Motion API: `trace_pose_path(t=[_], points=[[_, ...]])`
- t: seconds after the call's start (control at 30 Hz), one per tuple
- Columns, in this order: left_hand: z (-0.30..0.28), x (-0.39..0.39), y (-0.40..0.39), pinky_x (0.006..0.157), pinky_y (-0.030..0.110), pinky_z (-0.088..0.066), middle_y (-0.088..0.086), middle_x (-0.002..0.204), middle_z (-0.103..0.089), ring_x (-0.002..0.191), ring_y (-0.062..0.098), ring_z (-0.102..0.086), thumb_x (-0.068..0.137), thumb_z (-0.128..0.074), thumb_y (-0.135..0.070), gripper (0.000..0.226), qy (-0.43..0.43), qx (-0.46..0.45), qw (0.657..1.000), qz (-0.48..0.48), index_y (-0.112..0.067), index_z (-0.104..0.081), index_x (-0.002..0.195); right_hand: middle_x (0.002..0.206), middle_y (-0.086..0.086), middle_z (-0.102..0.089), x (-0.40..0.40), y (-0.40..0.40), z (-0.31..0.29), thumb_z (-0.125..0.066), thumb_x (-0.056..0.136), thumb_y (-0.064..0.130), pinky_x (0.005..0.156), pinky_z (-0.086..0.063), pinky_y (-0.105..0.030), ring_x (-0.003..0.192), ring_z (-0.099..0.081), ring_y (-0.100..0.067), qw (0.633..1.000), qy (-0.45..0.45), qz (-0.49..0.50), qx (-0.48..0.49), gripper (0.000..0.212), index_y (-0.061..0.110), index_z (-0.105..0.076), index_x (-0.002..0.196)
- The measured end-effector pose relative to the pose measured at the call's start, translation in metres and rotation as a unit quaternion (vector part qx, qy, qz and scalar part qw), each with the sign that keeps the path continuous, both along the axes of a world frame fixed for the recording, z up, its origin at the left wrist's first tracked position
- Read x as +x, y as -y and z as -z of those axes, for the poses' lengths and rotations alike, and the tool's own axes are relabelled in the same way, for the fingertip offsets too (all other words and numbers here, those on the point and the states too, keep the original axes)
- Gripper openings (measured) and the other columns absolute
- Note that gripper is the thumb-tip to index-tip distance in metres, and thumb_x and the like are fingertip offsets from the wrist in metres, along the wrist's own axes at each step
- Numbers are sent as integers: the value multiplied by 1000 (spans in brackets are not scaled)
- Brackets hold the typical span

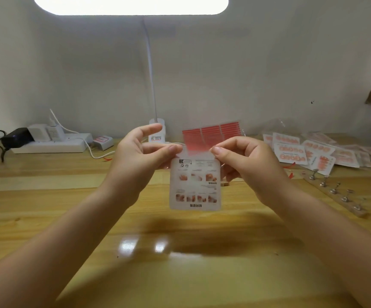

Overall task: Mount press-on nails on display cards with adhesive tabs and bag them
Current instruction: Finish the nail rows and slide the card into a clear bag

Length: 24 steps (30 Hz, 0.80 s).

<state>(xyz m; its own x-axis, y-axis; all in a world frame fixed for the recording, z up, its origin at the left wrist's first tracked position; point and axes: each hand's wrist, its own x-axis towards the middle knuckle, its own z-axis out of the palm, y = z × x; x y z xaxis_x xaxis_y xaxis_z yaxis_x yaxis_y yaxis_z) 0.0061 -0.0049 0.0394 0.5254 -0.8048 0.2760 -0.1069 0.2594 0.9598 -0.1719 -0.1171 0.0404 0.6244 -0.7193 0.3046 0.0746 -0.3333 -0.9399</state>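
A printed display card (195, 184) inside a clear bag (194, 155) hangs in the air above the wooden table (46, 196), held at its top edge by both hands. The left hand (142, 156) pinches the bag's upper left corner between thumb and a curled finger, with its index finger lifted free above; the right hand (244, 161) pinches the upper right corner with thumb and curled fingers. The card hangs below the fingertips, a rounded rectangle of glossy white stock, its small pictures and text upside down and blurred. Behind the card, a sheet of red adhesive tabs (211, 135) in ruled strips stands by the white base of the desk lamp (156, 132). Right of the card lies a loose pile of bagged nail sets (309, 152), shiny and pink-orange, and nearer, a wooden strip with metal nail stands (338, 193). Far left of the card sits a white power strip (51, 143) with plugs.
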Motion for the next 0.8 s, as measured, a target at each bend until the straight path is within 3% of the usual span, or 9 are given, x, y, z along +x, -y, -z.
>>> trace_pose_path(t=[0.27,0.47,0.67,0.8], points=[[-10,4,-5,74,31,-60,12,93,-76,90,25,-73,69,-75,-17,66,21,-12,999,34,-21,-48,128,71,-2,-73,-3,6,-3,-67,87,15,55,-53,-22,60,-67,-15,999,25,-39,-12,12,5,-70,93],[-12,9,-8,75,29,-59,9,93,-76,88,23,-73,66,-75,-15,73,25,-40,997,61,-26,-45,132,78,-12,-73,-8,11,-5,-69,76,21,60,-58,-30,66,-68,-22,990,65,-123,28,17,14,-70,92],[-12,11,-9,77,30,-58,9,93,-76,90,24,-73,62,-79,-24,91,56,-51,994,80,-23,-37,143,78,-11,-73,-12,17,-4,-66,82,10,60,-56,-26,69,-70,-22,978,65,-194,41,11,14,-75,85],[-11,7,-10,78,28,-58,7,92,-76,89,23,-73,65,-78,-25,91,109,-65,989,71,-21,-35,145,74,-9,-73,-14,23,-3,-59,81,1,55,-54,-24,63,-69,-19,974,68,-205,67,20,11,-76,79]])
